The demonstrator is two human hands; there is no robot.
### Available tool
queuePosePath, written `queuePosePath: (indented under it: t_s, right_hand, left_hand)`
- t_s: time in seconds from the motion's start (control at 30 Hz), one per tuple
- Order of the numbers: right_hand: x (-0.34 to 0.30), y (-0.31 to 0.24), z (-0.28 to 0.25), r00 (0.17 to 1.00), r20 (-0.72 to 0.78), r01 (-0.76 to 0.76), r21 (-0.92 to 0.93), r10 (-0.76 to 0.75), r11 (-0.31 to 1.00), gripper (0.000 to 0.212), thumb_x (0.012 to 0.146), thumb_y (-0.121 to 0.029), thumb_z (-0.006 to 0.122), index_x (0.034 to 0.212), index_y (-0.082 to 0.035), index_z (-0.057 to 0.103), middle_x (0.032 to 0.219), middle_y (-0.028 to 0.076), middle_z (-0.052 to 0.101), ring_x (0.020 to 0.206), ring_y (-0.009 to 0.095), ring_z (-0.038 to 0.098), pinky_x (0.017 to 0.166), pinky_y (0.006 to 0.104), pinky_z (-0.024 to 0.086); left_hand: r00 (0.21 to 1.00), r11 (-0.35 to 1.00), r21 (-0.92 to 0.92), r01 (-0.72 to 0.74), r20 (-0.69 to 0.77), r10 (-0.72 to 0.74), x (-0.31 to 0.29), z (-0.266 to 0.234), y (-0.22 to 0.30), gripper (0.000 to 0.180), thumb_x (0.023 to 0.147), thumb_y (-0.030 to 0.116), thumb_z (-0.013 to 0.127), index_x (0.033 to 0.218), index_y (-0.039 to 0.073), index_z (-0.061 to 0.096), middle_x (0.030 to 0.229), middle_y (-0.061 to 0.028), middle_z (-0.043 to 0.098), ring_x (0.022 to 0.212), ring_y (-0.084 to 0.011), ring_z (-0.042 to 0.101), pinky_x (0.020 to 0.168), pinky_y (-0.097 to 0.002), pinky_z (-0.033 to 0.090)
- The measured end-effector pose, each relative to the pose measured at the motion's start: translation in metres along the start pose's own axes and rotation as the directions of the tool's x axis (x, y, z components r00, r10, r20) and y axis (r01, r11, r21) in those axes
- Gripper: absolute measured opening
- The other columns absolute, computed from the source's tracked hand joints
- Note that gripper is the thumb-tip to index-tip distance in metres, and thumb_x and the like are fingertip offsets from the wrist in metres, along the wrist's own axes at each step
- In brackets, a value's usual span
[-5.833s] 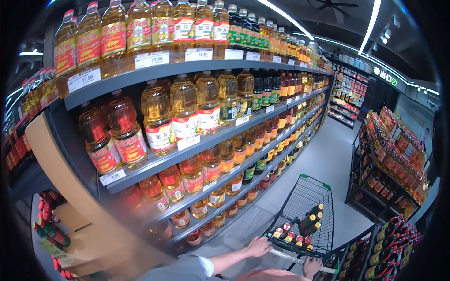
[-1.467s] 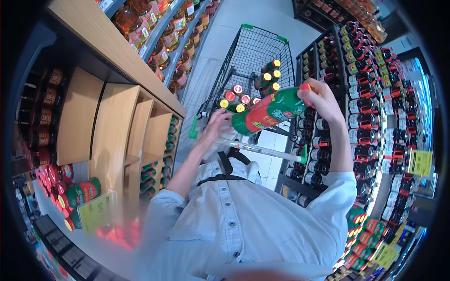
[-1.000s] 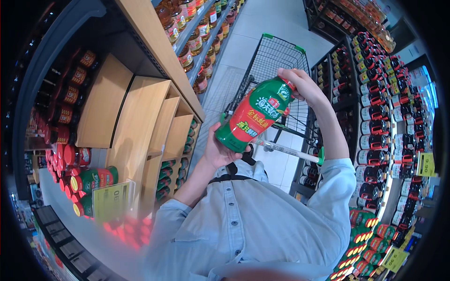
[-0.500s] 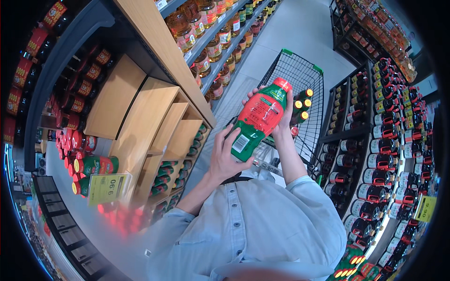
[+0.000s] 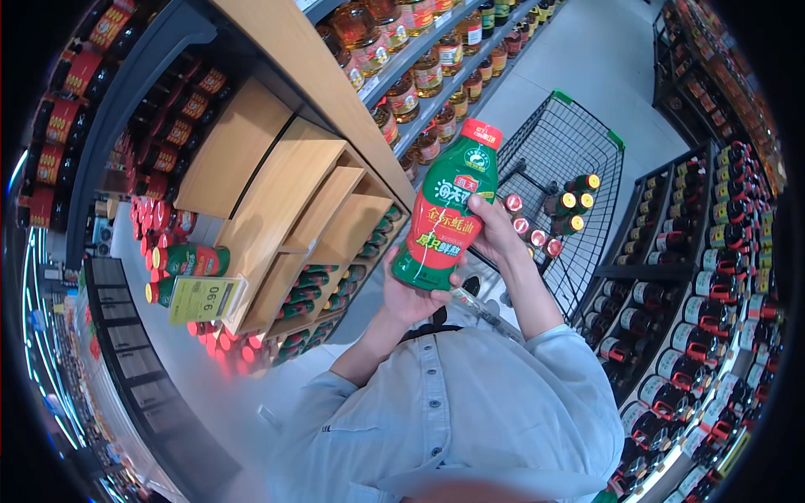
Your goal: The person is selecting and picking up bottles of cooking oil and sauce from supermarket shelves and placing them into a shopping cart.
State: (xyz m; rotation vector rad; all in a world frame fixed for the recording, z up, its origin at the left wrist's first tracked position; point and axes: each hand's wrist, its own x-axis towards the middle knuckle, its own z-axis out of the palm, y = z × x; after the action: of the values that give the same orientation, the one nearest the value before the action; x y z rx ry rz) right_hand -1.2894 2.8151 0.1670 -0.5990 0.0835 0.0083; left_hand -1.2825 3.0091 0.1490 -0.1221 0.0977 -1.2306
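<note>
A large green sauce bottle (image 5: pixel 449 210) with a red cap and a red label is held up in front of my chest, tilted, cap end away from me. My left hand (image 5: pixel 411 293) is closed round its base from below, the fingertips showing at the lower right side. My right hand (image 5: pixel 496 230) grips its right side, thumb on the front label. Just beyond the bottle stands a black wire shopping cart (image 5: pixel 616 172) with green corners. Several bottles with yellow caps (image 5: pixel 579 197) and several with red-and-white tops (image 5: pixel 535 235) are in it.
To the left is a wooden shelf unit (image 5: pixel 293 180) with similar green bottles (image 5: pixel 186 261) and a yellow price tag (image 5: pixel 205 300). Oil bottles (image 5: pixel 428 71) line the shelf ahead. Racks of dark sauce bottles (image 5: pixel 671 369) run along my right.
The bottle has been turned from its barcode side to its front label. My left hand has shifted under its base, and my right thumb now lies over the front. The view has swung slightly left.
</note>
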Motion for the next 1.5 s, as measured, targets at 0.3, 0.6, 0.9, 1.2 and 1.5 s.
queuePosePath:
  t_s: [0.3,0.6,0.9,1.2,1.5]
  right_hand:
    - [0.018,0.039,0.037,1.0,0.008,0.008,-0.321,-0.006,0.947,0.051,0.083,-0.019,0.076,0.124,0.0,0.052,0.114,0.011,0.065,0.102,0.02,0.064,0.09,0.0363,0.053]
    - [0.101,0.108,0.137,0.931,0.336,0.142,-0.697,0.145,0.703,0.066,0.075,-0.009,0.081,0.13,0.001,0.047,0.114,0.009,0.063,0.104,0.018,0.062,0.093,0.0343,0.05]
    - [0.222,0.206,0.241,0.793,0.477,0.16,-0.762,0.378,0.627,0.067,0.071,-0.005,0.084,0.126,-0.002,0.046,0.115,0.009,0.062,0.107,0.016,0.06,0.093,0.0317,0.05]
    - [0.291,0.279,0.246,0.736,0.528,0.198,-0.767,0.424,0.611,0.074,0.07,-0.006,0.086,0.131,-0.006,0.044,0.118,0.007,0.061,0.107,0.017,0.06,0.092,0.0329,0.051]
    - [0.288,0.313,0.199,0.83,0.44,0.252,-0.844,0.343,0.473,0.062,0.074,-0.01,0.084,0.122,0.001,0.047,0.116,0.014,0.06,0.104,0.02,0.063,0.085,0.033,0.055]
  left_hand:
    - [0.931,0.646,0.736,-0.202,-0.06,0.361,-0.068,-0.017,0.043,0.083,0.083,0.044,0.071,0.144,0.001,0.034,0.136,-0.0162,0.049,0.126,-0.0236,0.049,0.106,-0.0427,0.041]
    - [0.514,-0.183,0.981,-0.07,0.193,0.836,-0.12,0.024,0.102,0.079,0.078,0.02,0.082,0.136,-0.002,0.034,0.125,-0.0147,0.054,0.118,-0.0204,0.053,0.101,-0.0359,0.044]
    - [0.12,-0.525,0.843,-0.118,0.537,0.835,-0.184,0.019,0.238,0.075,0.083,0.013,0.074,0.139,-0.001,0.026,0.127,-0.0168,0.052,0.118,-0.023,0.054,0.1,-0.0371,0.045]
    - [-0.141,-0.421,0.907,-0.027,0.413,0.9,-0.201,-0.005,0.29,0.074,0.086,0.014,0.071,0.144,-0.001,0.026,0.126,-0.0207,0.052,0.12,-0.0277,0.053,0.097,-0.0399,0.046]
    - [-0.327,-0.31,0.886,0.345,0.424,0.845,-0.189,-0.014,0.272,0.079,0.087,0.017,0.066,0.147,-0.004,0.019,0.145,-0.0336,0.025,0.13,-0.0486,0.035,0.107,-0.0477,0.033]
